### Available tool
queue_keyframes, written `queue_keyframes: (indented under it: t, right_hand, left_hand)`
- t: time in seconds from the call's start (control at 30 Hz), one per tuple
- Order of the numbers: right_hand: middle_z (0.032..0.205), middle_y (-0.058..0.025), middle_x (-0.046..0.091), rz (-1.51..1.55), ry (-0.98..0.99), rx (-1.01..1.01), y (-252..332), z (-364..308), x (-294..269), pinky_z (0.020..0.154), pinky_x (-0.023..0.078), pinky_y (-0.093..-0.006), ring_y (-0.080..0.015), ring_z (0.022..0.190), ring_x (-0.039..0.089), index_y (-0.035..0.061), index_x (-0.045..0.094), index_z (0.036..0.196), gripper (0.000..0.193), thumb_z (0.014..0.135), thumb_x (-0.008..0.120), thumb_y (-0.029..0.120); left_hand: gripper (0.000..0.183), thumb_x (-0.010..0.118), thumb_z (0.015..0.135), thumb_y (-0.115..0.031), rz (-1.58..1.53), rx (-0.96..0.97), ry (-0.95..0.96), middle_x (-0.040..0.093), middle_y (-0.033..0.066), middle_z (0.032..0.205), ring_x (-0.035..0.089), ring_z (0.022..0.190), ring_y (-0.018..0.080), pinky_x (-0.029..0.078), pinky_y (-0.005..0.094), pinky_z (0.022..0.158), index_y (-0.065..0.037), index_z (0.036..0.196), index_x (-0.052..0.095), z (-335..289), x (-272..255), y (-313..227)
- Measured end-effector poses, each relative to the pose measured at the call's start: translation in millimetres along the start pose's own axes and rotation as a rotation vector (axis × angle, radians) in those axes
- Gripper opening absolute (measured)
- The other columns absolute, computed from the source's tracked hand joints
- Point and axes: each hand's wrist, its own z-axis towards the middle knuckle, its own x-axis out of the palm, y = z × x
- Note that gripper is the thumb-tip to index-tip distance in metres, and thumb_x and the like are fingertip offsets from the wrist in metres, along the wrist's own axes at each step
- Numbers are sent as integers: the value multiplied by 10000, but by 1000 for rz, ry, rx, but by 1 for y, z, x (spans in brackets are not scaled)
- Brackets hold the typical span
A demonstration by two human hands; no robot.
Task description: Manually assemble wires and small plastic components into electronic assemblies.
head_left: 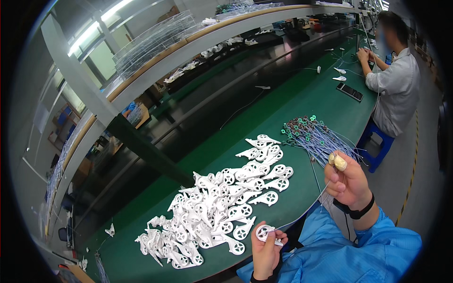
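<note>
My left hand is closed around a white plastic part with a round, spoked end, just off the table's near edge. The thumb lies across it. To the right and higher up, my right hand pinches a thin grey cable; yellow covers sit on two of its fingertips. The cable slants down from the right hand toward the left one. A big heap of similar white parts lies left of my left hand. Beyond my right hand is a bundle of bluish-grey cables with green and brown ends.
A green table runs away to the upper right. A co-worker in grey sits there on a blue stool. On the table lies a dark phone. A shelf post stands behind the heap, beneath a long overhead shelf.
</note>
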Motion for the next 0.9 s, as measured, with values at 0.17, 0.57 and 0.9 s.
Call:
queue_keyframes:
  t: [0.17, 0.57, 0.9]
  right_hand:
    - [784, -87, 544, -3, -33, 43, -4, 1, -9, 438, 382, -256, -118, 512, 454, 96, 507, 1003, 128, 989, 430, 197]
    - [765, -110, 554, -31, 104, 17, -5, -2, -9, 433, 372, -261, -123, 481, 448, 97, 487, 1039, 125, 991, 417, 188]
    - [764, -114, 549, 81, 139, 40, -5, -2, -8, 434, 366, -270, -131, 478, 456, 95, 478, 1050, 129, 996, 395, 177]
  left_hand:
    - [311, 486, 945, -27, -14, 29, 66, 566, 115, 948, 546, 782, 177, 464, 323, 672, -77, 1226, 362, 2, -7, 7]
    - [269, 524, 916, 9, 112, 36, 4, 591, 107, 981, 563, 793, 140, 465, 262, 677, -49, 1152, 409, 7, -2, 13]
    - [245, 518, 921, 8, 32, 5, -1, 592, 101, 1000, 566, 800, 142, 474, 273, 700, -47, 1147, 443, 10, 2, 10]
